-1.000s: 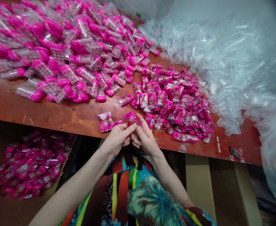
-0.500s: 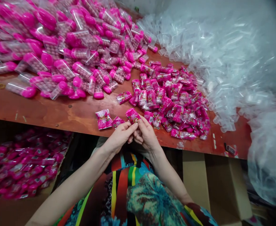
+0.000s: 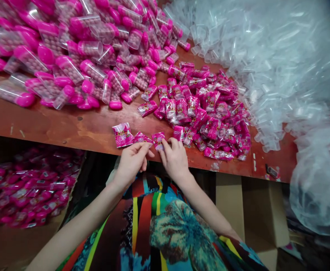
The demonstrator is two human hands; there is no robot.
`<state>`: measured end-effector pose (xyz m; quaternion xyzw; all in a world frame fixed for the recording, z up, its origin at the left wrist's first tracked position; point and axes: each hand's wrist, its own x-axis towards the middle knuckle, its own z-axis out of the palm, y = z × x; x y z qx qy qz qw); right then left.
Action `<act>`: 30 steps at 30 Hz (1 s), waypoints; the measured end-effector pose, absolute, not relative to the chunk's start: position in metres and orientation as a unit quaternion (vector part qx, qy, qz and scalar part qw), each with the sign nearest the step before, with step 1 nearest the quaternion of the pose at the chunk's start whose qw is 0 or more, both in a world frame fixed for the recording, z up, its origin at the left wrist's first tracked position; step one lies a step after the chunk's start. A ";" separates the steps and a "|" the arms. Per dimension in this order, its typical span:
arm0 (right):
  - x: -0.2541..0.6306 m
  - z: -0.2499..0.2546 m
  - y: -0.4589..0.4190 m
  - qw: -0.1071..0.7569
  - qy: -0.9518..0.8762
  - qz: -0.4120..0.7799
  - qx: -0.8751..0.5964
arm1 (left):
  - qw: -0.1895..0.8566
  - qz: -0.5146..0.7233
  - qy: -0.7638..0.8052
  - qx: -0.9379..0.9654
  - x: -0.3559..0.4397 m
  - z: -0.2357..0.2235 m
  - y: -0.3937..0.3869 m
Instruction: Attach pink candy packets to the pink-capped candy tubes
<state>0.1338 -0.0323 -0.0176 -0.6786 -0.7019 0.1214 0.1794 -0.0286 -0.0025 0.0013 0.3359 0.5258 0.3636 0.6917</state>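
Observation:
My right hand (image 3: 174, 156) reaches over the table's front edge, thumb and fingertips closed on a small pink printed packet (image 3: 157, 138). Just left of it is my left hand (image 3: 133, 161), fingers curled and pinched together; what they hold, if anything, is hidden. Right behind its fingertips lies a second pink packet (image 3: 141, 137), partly covered. A flatter pink packet (image 3: 122, 134) rests farther left. Beyond my right hand spreads a heap of pink packets (image 3: 199, 109), some with clear tube ends showing.
Clear tubes with pink caps and pale pink balls (image 3: 91, 71) are heaped at the back left. Empty clear tubes (image 3: 255, 82) pile up at the right. Below the table, a box of pink packets (image 3: 32, 192) stands left and a cardboard box (image 3: 229, 203) right.
My hands have moved apart, the left going left. The packet once held between both is now lower at the table edge under my right fingers. Another packet has appeared by the heap's left side.

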 end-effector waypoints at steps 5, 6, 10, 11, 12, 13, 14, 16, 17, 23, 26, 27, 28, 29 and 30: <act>0.129 -0.046 -0.055 0.196 -0.697 0.011 -0.689 | 0.689 0.319 0.541 0.360 -0.023 -0.008 -0.002; 0.130 -0.046 -0.054 0.220 -0.693 0.012 -0.686 | 0.689 0.312 0.544 0.362 -0.021 -0.008 -0.002; 0.129 -0.041 -0.050 0.291 -0.680 0.054 -0.671 | 0.708 0.328 0.520 0.347 -0.013 -0.004 0.000; 0.128 -0.039 -0.049 0.310 -0.672 0.080 -0.667 | 0.714 0.346 0.511 0.332 -0.012 -0.001 0.001; 0.126 -0.036 -0.048 0.340 -0.657 0.116 -0.663 | 0.716 0.365 0.504 0.316 -0.011 0.002 0.002; 0.125 -0.033 -0.047 0.378 -0.630 0.162 -0.659 | 0.716 0.381 0.500 0.302 -0.010 0.005 0.003; 0.123 -0.029 -0.045 0.420 -0.594 0.214 -0.652 | 0.714 0.392 0.499 0.296 -0.010 0.009 0.005; 0.119 -0.021 -0.038 0.492 -0.510 0.321 -0.628 | 0.702 0.406 0.498 0.309 -0.011 0.015 0.008; 0.117 -0.017 -0.033 0.513 -0.476 0.366 -0.613 | 0.691 0.413 0.496 0.324 -0.012 0.018 0.009; 0.101 -0.004 0.006 0.543 -0.464 0.416 -0.564 | 0.668 0.420 0.514 0.337 -0.020 0.022 0.027; 0.090 -0.004 0.025 0.524 -0.517 0.381 -0.559 | 0.675 0.425 0.524 0.298 -0.027 0.023 0.039; 0.086 -0.004 0.032 0.512 -0.538 0.369 -0.558 | 0.677 0.431 0.521 0.291 -0.030 0.025 0.043; 0.083 -0.003 0.038 0.502 -0.558 0.356 -0.557 | 0.679 0.437 0.516 0.286 -0.035 0.026 0.046; 0.080 -0.003 0.045 0.494 -0.578 0.343 -0.552 | 0.684 0.441 0.508 0.282 -0.039 0.028 0.050; 0.077 -0.002 0.052 0.488 -0.596 0.331 -0.545 | 0.691 0.442 0.501 0.277 -0.044 0.030 0.053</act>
